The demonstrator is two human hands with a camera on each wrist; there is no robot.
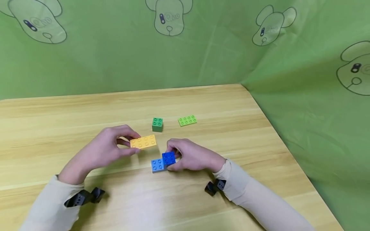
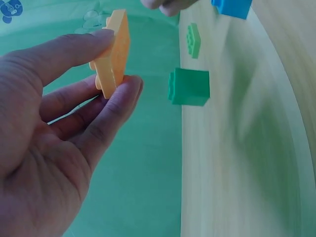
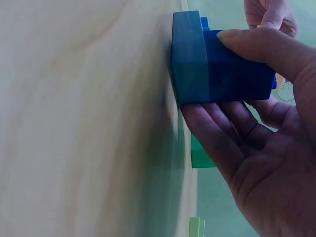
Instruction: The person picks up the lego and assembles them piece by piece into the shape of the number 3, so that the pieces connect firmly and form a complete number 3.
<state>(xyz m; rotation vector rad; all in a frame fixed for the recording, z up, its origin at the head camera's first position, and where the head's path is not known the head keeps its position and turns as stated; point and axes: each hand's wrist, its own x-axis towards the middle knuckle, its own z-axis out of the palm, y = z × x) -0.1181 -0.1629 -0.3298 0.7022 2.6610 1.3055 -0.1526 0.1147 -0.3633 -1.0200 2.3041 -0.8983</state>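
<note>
Plate in yellow-orange (image 1: 144, 141), two studs by four, is being pinched by the left hand (image 1: 105, 149) above the table (image 1: 57, 128), its studs facing up toward the head view. The left thumb is pressing at the seven o'clock edge and fingers are gripping around eleven.

Taking the dark blue brick (image 1: 169, 158) in the head view as the middle of the dial, the yellow-orange plate is hanging at ten o'clock, near but apart from it. The right hand (image 1: 193, 156) is coming in from three o'clock and gripping that dark blue brick, the thumb bearing on one side and the fingers on the opposite one. Directly beneath it and jutting out at eight o'clock, the light blue brick (image 1: 157, 165) is joining it in a stepped stack, four studs showing. Whether the light blue brick is touching the table, the views are not making clear.

At eleven o'clock, the dark green brick (image 1: 157, 125) is standing upright on the table, four studs on top. At one o'clock, the lime-green plate (image 1: 187, 121) is lying flat, studs up, well apart from both hands. Pale sleeves (image 1: 248, 187) are covering the forearms, and black devices (image 1: 79, 199) are sitting at the wrists. Beyond the table, at twelve o'clock, green cloth (image 1: 115, 64) printed with outlined animal heads is hanging.
</note>
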